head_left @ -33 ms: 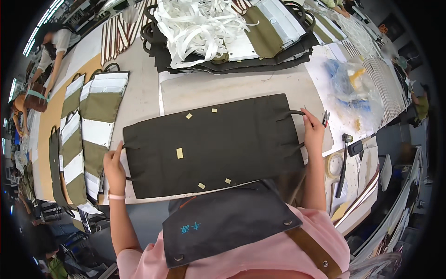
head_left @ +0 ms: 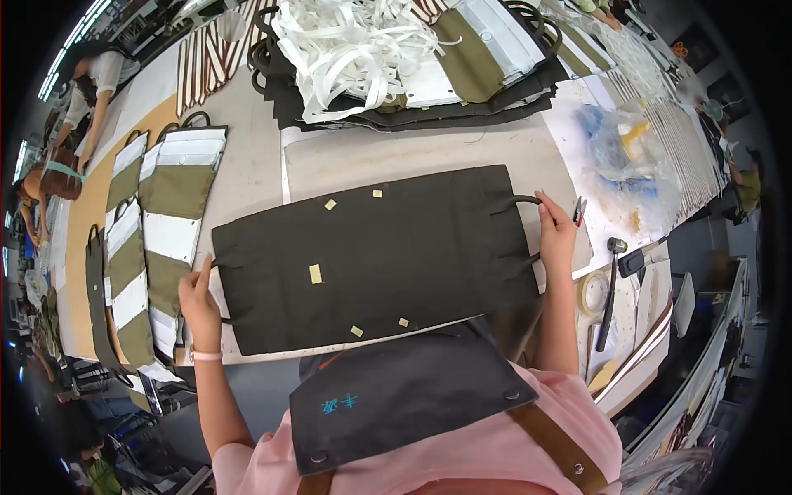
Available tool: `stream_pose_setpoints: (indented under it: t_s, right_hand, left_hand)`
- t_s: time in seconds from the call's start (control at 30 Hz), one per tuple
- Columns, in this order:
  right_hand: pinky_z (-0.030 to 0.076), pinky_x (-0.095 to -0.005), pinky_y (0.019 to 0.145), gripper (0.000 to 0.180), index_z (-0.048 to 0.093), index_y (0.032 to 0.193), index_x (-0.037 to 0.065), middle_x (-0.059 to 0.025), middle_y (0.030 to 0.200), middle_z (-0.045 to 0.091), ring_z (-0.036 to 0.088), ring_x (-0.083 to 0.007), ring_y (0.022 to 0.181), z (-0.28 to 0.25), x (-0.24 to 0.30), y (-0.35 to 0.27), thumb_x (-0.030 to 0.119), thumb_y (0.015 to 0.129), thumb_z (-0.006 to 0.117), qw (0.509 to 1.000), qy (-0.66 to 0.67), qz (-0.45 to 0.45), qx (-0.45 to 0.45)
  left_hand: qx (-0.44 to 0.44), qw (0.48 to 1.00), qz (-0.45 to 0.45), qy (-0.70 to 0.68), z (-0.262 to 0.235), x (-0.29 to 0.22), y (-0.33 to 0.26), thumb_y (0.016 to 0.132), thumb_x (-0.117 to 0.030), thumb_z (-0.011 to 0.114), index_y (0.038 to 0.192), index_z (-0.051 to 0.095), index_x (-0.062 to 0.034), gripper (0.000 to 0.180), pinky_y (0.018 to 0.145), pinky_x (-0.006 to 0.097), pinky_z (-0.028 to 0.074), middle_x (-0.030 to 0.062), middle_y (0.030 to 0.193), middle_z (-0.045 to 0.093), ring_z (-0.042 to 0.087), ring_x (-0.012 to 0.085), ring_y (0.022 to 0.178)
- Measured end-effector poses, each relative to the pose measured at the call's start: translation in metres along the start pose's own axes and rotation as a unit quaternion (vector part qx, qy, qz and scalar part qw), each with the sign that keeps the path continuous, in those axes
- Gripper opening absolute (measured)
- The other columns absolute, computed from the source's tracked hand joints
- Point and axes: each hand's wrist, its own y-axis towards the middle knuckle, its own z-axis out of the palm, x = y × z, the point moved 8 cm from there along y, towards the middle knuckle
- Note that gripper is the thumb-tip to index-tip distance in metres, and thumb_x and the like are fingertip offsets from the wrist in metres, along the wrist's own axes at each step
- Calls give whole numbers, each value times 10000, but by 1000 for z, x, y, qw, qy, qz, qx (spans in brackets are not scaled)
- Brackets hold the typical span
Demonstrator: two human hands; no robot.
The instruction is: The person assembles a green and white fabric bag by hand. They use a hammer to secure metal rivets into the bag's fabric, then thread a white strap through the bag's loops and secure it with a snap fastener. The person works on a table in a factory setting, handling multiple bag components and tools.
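A dark fabric bag panel (head_left: 396, 256) lies spread across the worktable in front of me, with several small pale yellow patches on it. Cord-like handles come out of both its short ends. At the left end my left hand (head_left: 200, 304) is closed round one handle loop, its fingertips by the panel's edge. My right hand (head_left: 558, 235) grips the loop of the right-hand handle (head_left: 525, 199), pulled out beside the panel. The parts of the loops inside both hands are hidden.
White, olive and striped bag pieces (head_left: 172, 223) lie at the left. A stack of dark bags (head_left: 412, 120) topped with tangled white strips (head_left: 355, 54) stands at the back. Red-handled snips (head_left: 579, 211), a hammer (head_left: 611, 289), a tape roll (head_left: 591, 294) and a plastic bag (head_left: 631, 165) lie at the right.
My left hand and the panel's left end have shifted slightly to the left. The right hand stays in nearly the same place.
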Motion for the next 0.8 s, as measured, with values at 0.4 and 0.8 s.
stream_pose_setpoints:
  t_s: [0.4, 0.8]
  right_hand:
    - [435, -467, 1015, 333, 639, 1220, 13, -242, 1336, 547, 490, -431, 1254, 36, 89, 28, 162, 927, 586, 894, -424, -133, 54]
    - [196, -508, 1183, 764, 371, 1483, 38, -140, 1542, 365, 306, -339, 1441, 209, 153, -57, 423, 882, 645, 863, -269, -325, 277]
  left_hand:
    - [89, 991, 0, 101, 18, -44, 23, 858, 13, 545, 1409, 507, -91, 562, 1128, 532, 298, 228, 1418, 463, 351, 430, 1388]
    - [185, 958, 158, -152, 90, -198, 53, 866, -490, 635, 1496, 354, -37, 825, 1174, 497, 230, 169, 1558, 331, 308, 329, 1445]
